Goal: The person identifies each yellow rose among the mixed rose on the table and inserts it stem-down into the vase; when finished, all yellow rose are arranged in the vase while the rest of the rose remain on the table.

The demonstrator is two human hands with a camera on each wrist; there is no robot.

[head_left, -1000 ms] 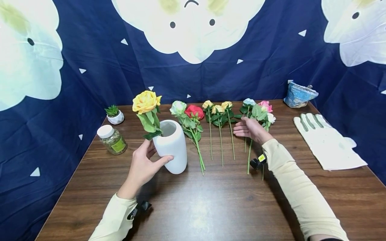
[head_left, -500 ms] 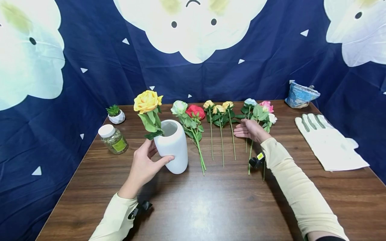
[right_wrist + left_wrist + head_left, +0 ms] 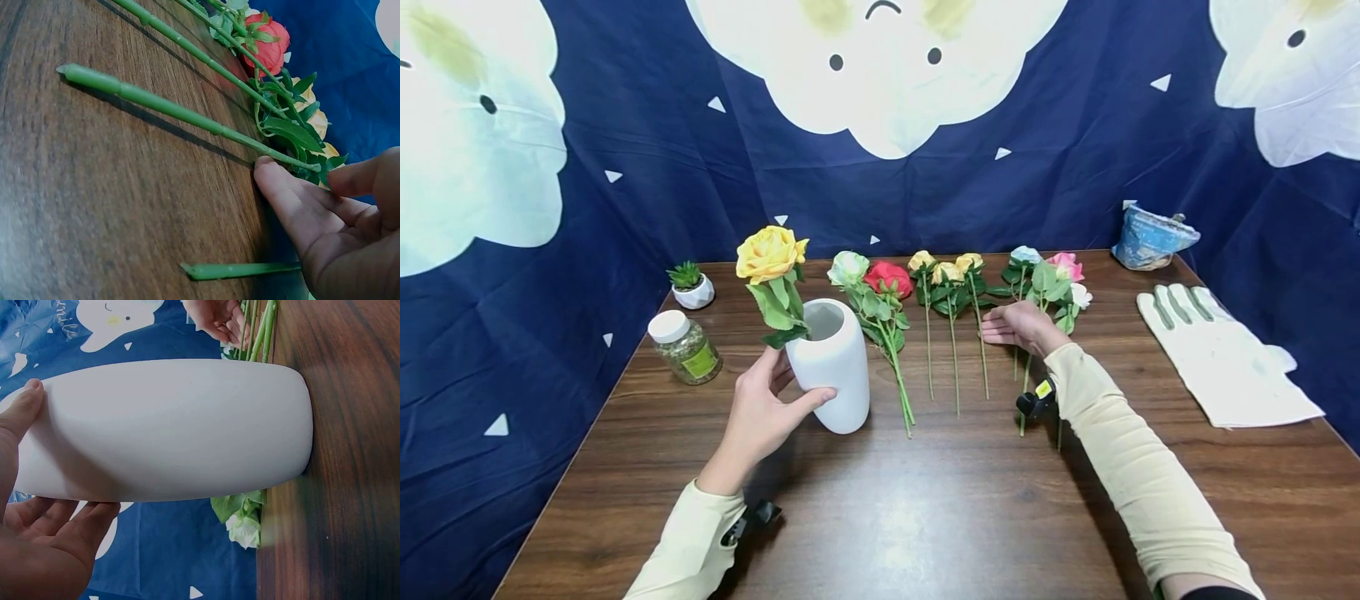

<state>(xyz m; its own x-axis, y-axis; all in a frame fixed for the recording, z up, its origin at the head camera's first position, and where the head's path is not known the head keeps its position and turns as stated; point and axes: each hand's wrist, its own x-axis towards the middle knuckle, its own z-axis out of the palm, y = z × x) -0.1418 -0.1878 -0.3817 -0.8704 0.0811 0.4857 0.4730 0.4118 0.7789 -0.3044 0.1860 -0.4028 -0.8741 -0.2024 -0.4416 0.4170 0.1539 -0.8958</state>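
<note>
My left hand (image 3: 775, 408) grips the upper part of a tall white vase (image 3: 842, 375), thumb on the near side and fingers behind it. One large yellow rose (image 3: 771, 254) stands in the vase, leaning left at its rim. My right hand (image 3: 1022, 327) is at the rightmost of three small yellow roses (image 3: 972, 262). In the right wrist view a fingertip lies right at this rose's green stem (image 3: 215, 128), and the thumb is near its leaves, with the fingers not closed round it.
Left of the small yellow roses lie a red rose (image 3: 889, 279) and a pale green one (image 3: 848, 268). Blue (image 3: 1025, 256), pink (image 3: 1064, 267) and white flowers (image 3: 1081, 295) lie by my right hand. A jar (image 3: 692, 354), potted succulent (image 3: 691, 287), glove (image 3: 1232, 362) and blue bag (image 3: 1152, 239) stand around.
My right hand has shifted slightly, its fingers lowering toward the yellow rose's stem. The left hand keeps its grip on the vase.
</note>
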